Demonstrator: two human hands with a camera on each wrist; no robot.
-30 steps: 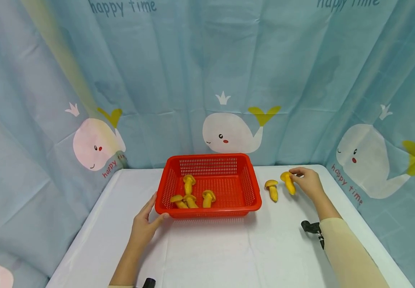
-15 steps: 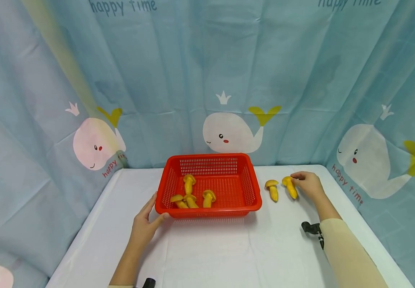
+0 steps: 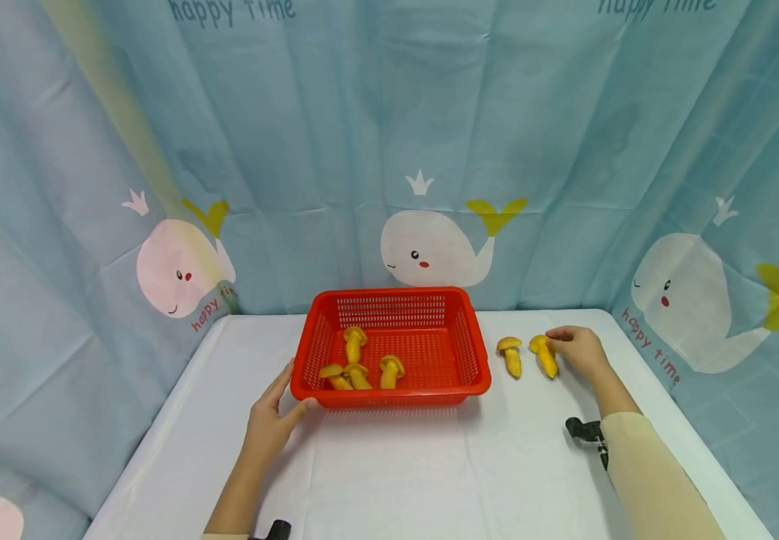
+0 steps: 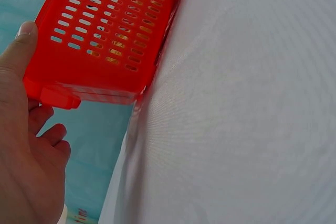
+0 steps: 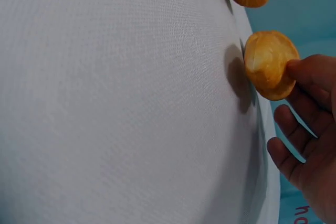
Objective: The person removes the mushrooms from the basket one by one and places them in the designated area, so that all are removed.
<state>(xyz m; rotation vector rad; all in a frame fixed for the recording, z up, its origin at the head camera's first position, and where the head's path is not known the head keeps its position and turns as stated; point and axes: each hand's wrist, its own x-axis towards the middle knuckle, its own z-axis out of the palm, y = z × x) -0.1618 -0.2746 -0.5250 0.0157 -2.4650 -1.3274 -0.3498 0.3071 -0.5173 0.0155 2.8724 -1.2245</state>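
Note:
My right hand (image 3: 581, 352) pinches a yellow mushroom (image 3: 547, 363) between thumb and fingers, near the table's back right. In the right wrist view the thumb presses the side of this mushroom (image 5: 269, 66), with a shadow on the cloth beside it. A second mushroom (image 3: 512, 360) lies just to its left. My left hand (image 3: 271, 424) holds the near left corner of a red plastic basket (image 3: 396, 399), thumb at the front and fingers along the side. The left wrist view shows the thumb at the basket's rim (image 4: 105, 72). Several mushrooms (image 3: 354, 346) lie in the basket's left half.
A white cloth covers the table (image 3: 396, 472). Right behind it hangs a blue curtain (image 3: 335, 150) printed with whales, which also runs along both sides. Each wrist wears a black mount (image 3: 585, 429).
My right hand has come slightly down and toward me with its mushroom, which now sits level with the loose one beside it. The left hand and basket have stayed put.

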